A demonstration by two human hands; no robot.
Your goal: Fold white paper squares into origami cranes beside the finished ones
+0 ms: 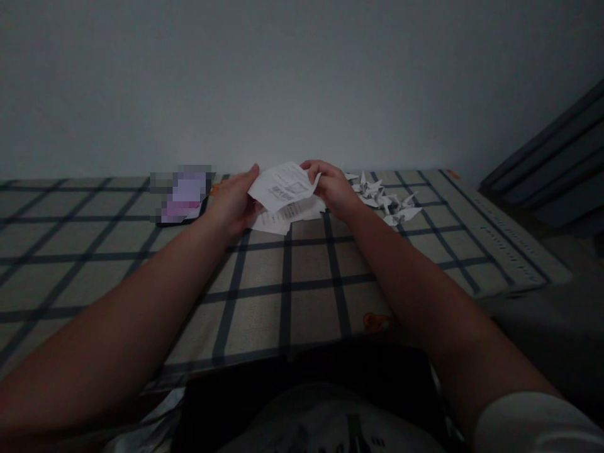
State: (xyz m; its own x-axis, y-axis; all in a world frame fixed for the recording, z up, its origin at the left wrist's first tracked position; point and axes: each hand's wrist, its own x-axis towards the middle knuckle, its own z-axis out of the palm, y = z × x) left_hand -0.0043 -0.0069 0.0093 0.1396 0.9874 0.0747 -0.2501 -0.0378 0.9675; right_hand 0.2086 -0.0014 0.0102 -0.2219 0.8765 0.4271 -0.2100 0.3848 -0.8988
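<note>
A printed sheet of paper (285, 185) is held up between both hands, slightly bent. My left hand (234, 198) grips its left edge, thumb toward the top. At the opposite edge, my right hand (333, 189) pinches the upper right corner with curled fingers. Beneath it, more printed paper sheets (274, 221) lie loosely stacked on the checked tablecloth, partly hidden by the held sheet. Right of my right hand sits a cluster of several folded paper cranes (389, 200), overlapping one another.
A phone (186, 195), partly blurred out, stands or lies left of my left hand. The checked tablecloth (255, 283) covers the table, which backs onto a plain wall (292, 82). The table's right edge (561, 274) shows, with a dark slatted shape (552, 138) beyond it.
</note>
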